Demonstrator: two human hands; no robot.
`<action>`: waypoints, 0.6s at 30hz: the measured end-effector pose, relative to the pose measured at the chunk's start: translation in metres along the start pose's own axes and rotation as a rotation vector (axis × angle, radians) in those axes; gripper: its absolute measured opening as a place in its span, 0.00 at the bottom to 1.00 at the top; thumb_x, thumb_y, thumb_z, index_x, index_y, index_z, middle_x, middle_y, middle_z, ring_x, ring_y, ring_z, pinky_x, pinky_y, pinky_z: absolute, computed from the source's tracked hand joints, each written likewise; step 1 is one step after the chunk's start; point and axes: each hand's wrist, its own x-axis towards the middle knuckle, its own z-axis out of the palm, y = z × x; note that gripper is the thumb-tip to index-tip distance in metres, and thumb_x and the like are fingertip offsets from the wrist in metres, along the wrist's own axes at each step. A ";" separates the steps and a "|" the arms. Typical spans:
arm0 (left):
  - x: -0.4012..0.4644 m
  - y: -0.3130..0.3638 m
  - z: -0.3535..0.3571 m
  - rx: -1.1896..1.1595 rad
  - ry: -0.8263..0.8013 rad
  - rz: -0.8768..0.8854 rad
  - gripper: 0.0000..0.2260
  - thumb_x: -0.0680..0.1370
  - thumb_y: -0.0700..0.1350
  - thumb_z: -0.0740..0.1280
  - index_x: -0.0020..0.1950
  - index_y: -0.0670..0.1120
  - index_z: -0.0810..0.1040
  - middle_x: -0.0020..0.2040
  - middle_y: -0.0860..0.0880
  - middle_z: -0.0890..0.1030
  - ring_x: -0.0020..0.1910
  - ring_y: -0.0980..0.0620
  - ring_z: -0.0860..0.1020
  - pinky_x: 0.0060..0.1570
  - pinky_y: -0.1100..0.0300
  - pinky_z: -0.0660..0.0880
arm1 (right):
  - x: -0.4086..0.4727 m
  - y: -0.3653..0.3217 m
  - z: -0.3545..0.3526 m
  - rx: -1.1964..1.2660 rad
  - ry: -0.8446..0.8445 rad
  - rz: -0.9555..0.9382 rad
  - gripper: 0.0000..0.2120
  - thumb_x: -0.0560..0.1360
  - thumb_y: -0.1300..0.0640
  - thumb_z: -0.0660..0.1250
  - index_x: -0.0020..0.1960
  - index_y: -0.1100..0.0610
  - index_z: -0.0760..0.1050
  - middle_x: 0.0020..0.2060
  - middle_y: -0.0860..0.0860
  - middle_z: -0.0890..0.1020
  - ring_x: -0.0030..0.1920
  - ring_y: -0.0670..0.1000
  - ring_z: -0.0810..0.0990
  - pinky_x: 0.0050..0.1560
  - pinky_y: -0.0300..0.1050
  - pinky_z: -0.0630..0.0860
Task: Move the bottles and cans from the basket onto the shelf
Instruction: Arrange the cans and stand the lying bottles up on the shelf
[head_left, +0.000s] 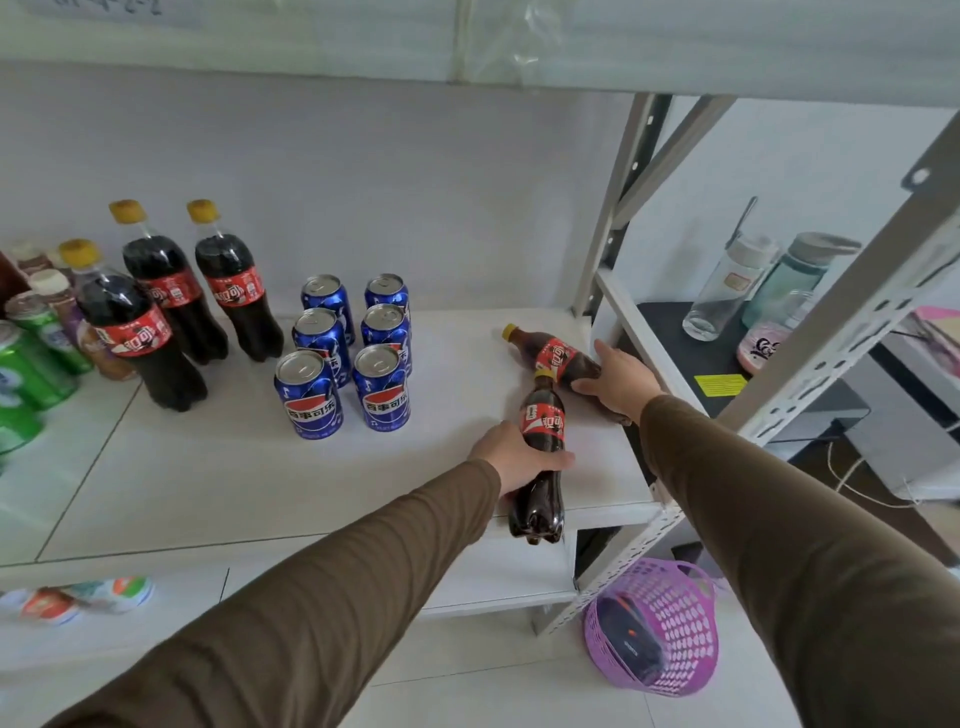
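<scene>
At the far left of the shelf (208, 478) stand green cans (31, 364). Next come three upright cola bottles (156, 312), then six blue cans (348, 358) in two rows. Further right, the left hand (511, 457) grips a cola bottle (540, 452) around its middle, fingers curled under it, its base hanging past the shelf's front edge. The right hand (621, 382) holds a second bottle (558, 358) lying tilted near the shelf's right end, thumb and fingers around its lower part. Below on the floor, a purple basket (670, 618) holds a dark item.
</scene>
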 end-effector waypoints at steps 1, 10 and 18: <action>0.002 0.001 0.001 -0.005 -0.008 -0.004 0.37 0.62 0.66 0.77 0.63 0.47 0.73 0.57 0.47 0.81 0.53 0.45 0.80 0.56 0.52 0.78 | 0.003 0.001 0.002 0.000 -0.033 0.012 0.36 0.74 0.44 0.72 0.76 0.56 0.63 0.67 0.58 0.76 0.64 0.60 0.76 0.61 0.53 0.73; 0.003 -0.021 -0.006 -0.253 0.006 0.088 0.31 0.67 0.54 0.78 0.65 0.47 0.72 0.58 0.48 0.80 0.54 0.47 0.80 0.60 0.48 0.78 | -0.003 -0.008 0.030 0.192 0.046 0.029 0.18 0.75 0.48 0.72 0.61 0.51 0.73 0.49 0.51 0.83 0.50 0.56 0.81 0.57 0.56 0.78; -0.052 -0.054 -0.079 -0.316 0.185 0.358 0.31 0.68 0.56 0.78 0.67 0.56 0.70 0.59 0.57 0.79 0.56 0.60 0.78 0.51 0.63 0.73 | -0.066 -0.088 0.033 0.806 0.181 -0.033 0.23 0.75 0.50 0.73 0.67 0.47 0.70 0.48 0.40 0.78 0.48 0.43 0.78 0.43 0.39 0.73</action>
